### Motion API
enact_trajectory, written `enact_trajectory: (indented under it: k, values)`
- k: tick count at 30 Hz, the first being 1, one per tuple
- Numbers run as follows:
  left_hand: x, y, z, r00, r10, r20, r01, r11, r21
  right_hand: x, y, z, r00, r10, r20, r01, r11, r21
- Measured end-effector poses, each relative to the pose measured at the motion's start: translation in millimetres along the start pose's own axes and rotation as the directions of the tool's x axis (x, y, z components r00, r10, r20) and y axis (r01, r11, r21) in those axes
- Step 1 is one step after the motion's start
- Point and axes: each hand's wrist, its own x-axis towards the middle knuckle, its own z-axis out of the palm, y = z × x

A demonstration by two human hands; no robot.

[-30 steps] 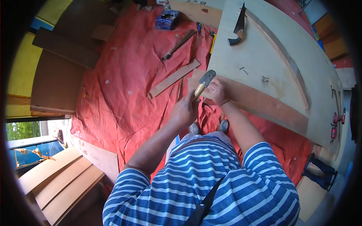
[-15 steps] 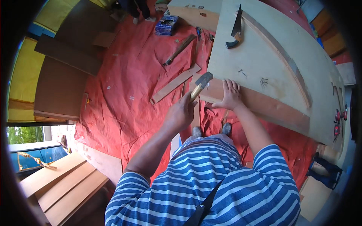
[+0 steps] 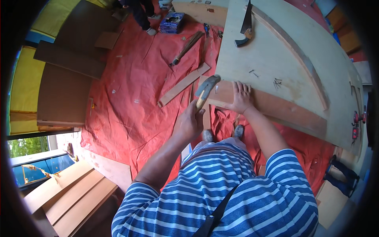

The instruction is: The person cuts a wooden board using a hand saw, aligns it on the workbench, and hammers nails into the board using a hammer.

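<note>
My left hand (image 3: 189, 120) grips a hammer (image 3: 203, 94) by its pale wooden handle, with the dark head up near the left end of a long reddish-brown board (image 3: 288, 106). A nail (image 3: 216, 89) stands upright in the board just right of the hammer head. My right hand (image 3: 241, 98) lies open on the board, fingers spread, right of the nail. The board rests along the near edge of a large pale panel (image 3: 260, 55), where several loose nails (image 3: 277, 83) lie. A handsaw (image 3: 244, 35) and a long narrow batten (image 3: 300, 59) are also on the panel.
Red sheeting (image 3: 118, 98) covers the floor, holding a loose plank (image 3: 183, 85) and blue boxes (image 3: 171, 23). Another person's legs (image 3: 144, 17) stand at the upper left. Dark panels (image 3: 59, 91) lean left; light boards (image 3: 79, 197) lie lower left. Red power tools (image 3: 357, 122) sit at right.
My right hand has moved from beside the hammer head to lie spread on the board, uncovering the upright nail. The hammer has shifted slightly left and tilted. The other person has stepped further into view.
</note>
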Motion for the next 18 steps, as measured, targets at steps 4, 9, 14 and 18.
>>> enact_trajectory:
  k: [4, 9, 14, 18]
  values:
    - [15, -29, 6, 0.950, -0.210, 0.229, 0.177, 0.971, 0.159, 3, -4, -3, 1.000, -0.013, -0.001, 0.013, 0.999, -0.041]
    - [26, 20, -27, 0.998, -0.061, 0.033, 0.060, 0.998, 0.032, -1, 0, -1, 1.000, 0.000, 0.010, 0.000, 0.999, -0.034]
    - [26, -28, 7, 0.940, -0.144, 0.309, 0.093, 0.980, 0.173, 3, -4, -4, 1.000, -0.010, 0.001, 0.010, 0.999, -0.051]
    - [12, -10, -4, 0.967, -0.159, 0.199, 0.127, 0.978, 0.166, -2, -1, -1, 0.999, 0.010, 0.045, -0.008, 0.999, -0.041]
